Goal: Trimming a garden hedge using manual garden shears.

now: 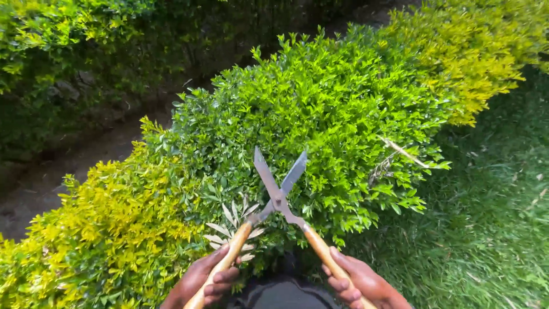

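Hedge trimming is under way. The shears (278, 197) are held over the near edge of the green hedge (309, 114), blades parted in a narrow V with the tips resting among the top leaves. By my judgement this is the open half of a cutting stroke; the next move calls for both handles to be drawn together evenly, blades kept level with the hedge top.

The left hand (203, 279) is closed round the left wooden handle (229, 260), fingers wrapped over it. The right hand (363, 283) is likewise closed round the right wooden handle (321, 252), gripping low on the shaft.

A yellow-leaved bush (97, 229) stands to the left, another (474, 51) at upper right. Grass (492, 217) lies to the right, bare soil (57, 171) beyond the hedge.
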